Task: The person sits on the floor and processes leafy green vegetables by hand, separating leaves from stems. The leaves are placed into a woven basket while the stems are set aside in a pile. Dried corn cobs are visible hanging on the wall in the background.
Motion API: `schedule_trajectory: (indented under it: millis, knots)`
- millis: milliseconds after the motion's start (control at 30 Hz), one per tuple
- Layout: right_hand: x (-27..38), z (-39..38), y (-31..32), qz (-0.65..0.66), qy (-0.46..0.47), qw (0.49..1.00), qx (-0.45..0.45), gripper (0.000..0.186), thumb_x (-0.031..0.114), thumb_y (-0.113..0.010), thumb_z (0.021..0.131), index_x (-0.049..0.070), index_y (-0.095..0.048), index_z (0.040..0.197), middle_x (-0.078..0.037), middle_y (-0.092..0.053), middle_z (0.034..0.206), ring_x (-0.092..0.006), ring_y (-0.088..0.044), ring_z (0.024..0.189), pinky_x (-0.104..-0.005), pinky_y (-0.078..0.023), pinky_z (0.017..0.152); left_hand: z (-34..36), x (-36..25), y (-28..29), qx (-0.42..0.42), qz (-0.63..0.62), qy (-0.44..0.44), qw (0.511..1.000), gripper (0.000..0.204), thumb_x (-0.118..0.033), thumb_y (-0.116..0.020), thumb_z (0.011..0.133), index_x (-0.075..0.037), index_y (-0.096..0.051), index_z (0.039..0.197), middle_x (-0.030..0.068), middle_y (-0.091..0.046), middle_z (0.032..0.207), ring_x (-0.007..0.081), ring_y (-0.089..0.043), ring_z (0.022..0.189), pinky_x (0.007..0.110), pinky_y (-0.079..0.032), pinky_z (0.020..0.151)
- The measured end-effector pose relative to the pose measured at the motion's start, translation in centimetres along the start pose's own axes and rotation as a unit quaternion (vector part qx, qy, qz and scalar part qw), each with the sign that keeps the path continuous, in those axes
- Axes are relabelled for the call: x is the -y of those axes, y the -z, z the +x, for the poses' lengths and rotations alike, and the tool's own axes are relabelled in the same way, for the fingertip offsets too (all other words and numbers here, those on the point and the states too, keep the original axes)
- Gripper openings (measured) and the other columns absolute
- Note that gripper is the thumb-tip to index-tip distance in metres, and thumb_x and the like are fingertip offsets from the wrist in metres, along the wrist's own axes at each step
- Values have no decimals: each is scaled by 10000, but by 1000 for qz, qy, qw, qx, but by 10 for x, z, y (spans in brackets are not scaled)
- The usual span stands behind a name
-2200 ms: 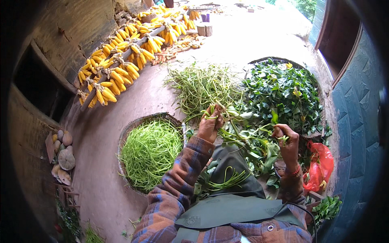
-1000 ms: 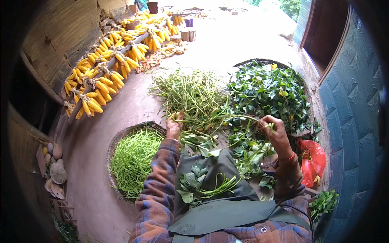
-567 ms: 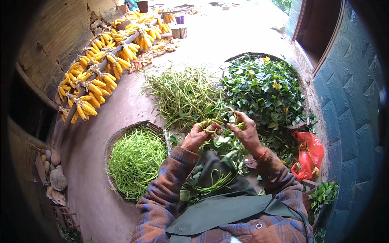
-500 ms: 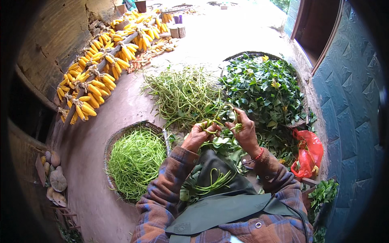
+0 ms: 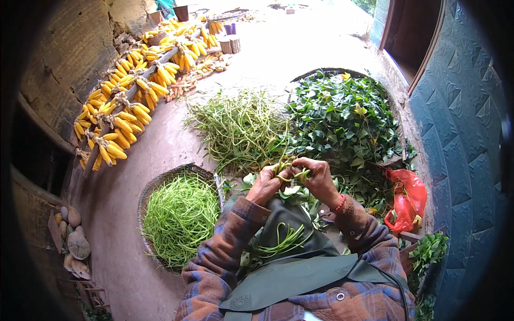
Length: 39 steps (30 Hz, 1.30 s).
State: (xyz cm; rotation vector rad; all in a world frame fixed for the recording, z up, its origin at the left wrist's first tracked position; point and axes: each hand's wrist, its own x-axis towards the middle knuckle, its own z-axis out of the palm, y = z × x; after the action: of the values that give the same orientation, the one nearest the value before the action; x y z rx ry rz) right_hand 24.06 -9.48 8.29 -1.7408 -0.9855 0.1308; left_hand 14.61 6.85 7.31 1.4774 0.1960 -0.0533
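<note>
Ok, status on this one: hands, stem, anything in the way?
Left hand and right hand both grip one green stem. Held over lap. Nothing blocking.

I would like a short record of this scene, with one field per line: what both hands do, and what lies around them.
left hand: grips a green stem with the right hand
right hand: grips the same stem, close to the left hand
lap: a few stripped stems on a dark green apron
left of person: basket of stripped green stems
ahead: loose pile of stems on the ground
ahead right: basket of leafy greens
right: red bag
far left: yellow corn hung on a pole
</note>
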Motion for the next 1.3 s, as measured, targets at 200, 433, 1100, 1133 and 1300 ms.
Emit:
schedule_trajectory:
  millis: [200, 433, 1100, 1133, 1300]
  knots:
    - [8, 1, 1, -262, 170, 950, -29, 121, 91, -630, 751, 103, -611, 869, -97, -581, 747, -313, -627, 726, -421, -499, 587, -4, -14, -9, -85, 85, -71, 990, 216, -250, -632, 971, -38, -669, 980, -48, -612, 739, 19, -501, 640, 209, -408, 555]
    - [-20, 0, 9, -354, 189, 914, 51, 118, 89, -626, 712, 84, -560, 811, -74, -539, 715, -265, -616, 692, -384, -508, 569, 1, -10, 14, -106, 144, -94, 979, 146, -152, -688, 916, -12, -709, 882, -33, -648, 745, 29, -537, 673, 213, -453, 590]
    - [-8, 4, 20, 87, -3, 996, 18, 227, 58, -538, 978, -75, -592, 1154, -57, -660, 874, -90, -610, 769, -255, -505, 711, 45, 53, -25, -68, -217, -45, 973, 231, -171, -617, 938, -51, -620, 1135, 6, -650, 1036, 112, -607, 955, 259, -499, 828]
    - [-8, 4, 20, 74, 3, 997, 15, 222, 61, -540, 978, -72, -599, 1147, -60, -660, 869, -90, -610, 763, -256, -505, 705, 46, 53, -20, -48, -224, -41, 973, 232, -172, -615, 939, -57, -610, 1141, 2, -645, 1018, 112, -607, 932, 260, -503, 818]
    - [-13, 2, 33, -50, 3, 998, -35, 141, 120, -620, 901, 40, -672, 1005, -168, -618, 673, -224, -629, 574, -343, -467, 562, 35, 43, -8, -120, 6, -48, 992, 125, -185, -645, 941, -73, -643, 996, -11, -643, 856, 59, -583, 726, 231, -504, 650]
